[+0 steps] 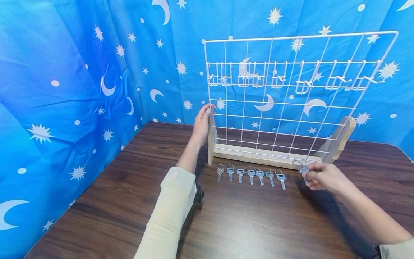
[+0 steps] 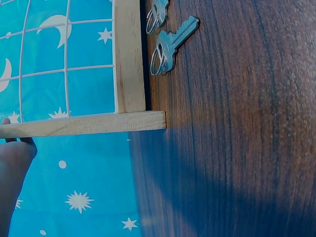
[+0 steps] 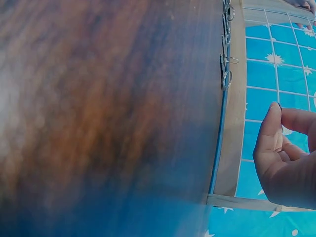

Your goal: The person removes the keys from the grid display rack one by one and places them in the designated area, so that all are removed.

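A white wire grid rack (image 1: 304, 36) stands upright in a wooden base (image 1: 258, 155). My left hand (image 1: 202, 124) grips the rack's left wooden side post (image 1: 211, 140), thumb at the front edge; part of its fingers is hidden behind the wood. Low by the right end of the base, my right hand (image 1: 325, 176) pinches a silver key (image 1: 303, 169) by thumb and forefinger, its ring sticking out to the left. In the right wrist view the fingertips mostly hide that key. Several silver keys (image 1: 251, 174) with rings lie in a row before the base.
White double-pronged hooks (image 1: 279, 80) hang along the grid's upper part. The wooden right side post (image 1: 343, 140) stands close to my right hand. Behind the dark wood-grain table (image 1: 233, 223) hangs a blue cloth (image 1: 174, 46) with moons and stars.
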`<state>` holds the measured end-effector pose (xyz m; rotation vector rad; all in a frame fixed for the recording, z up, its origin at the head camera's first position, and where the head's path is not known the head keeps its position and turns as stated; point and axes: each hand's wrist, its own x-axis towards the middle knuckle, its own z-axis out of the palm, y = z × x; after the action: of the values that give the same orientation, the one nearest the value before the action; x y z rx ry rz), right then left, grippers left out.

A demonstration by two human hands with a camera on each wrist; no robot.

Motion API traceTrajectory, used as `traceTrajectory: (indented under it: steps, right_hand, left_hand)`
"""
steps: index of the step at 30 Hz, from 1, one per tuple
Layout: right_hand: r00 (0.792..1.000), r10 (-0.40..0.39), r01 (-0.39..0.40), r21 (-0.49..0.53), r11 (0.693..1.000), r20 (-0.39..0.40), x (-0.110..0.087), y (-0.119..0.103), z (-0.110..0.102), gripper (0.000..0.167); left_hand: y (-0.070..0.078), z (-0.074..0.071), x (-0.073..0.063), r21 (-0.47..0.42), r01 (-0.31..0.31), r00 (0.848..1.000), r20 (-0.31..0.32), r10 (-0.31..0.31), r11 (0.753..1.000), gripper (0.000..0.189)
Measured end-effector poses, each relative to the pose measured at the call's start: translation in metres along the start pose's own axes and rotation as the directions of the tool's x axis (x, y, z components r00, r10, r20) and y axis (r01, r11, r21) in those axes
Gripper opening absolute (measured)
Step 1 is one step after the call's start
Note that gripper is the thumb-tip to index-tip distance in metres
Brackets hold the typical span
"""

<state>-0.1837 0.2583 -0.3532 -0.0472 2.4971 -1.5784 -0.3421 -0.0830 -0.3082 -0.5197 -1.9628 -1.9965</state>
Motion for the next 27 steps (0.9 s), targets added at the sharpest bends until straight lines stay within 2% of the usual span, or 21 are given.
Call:
traceTrajectory:
  steps: [20, 27]
  right_hand:
    - [0.993, 0.071, -0.058, -0.138, 0.989, 0.092, 0.009, 0.014, 0.001, 0.021]
    - [0.991, 0.092, -0.077, -0.142, 0.987, 0.099, 0.011, 0.018, 0.005, 0.016]
  left_hand:
    - [0.002, 0.000, -0.001, -0.001, -0.006, 1.000, 0.019, 0.006, 1.000, 0.035]
    - [0.000, 0.001, 0.000, -0.010, -0.010, 1.000, 0.010, 0.010, 1.000, 0.034]
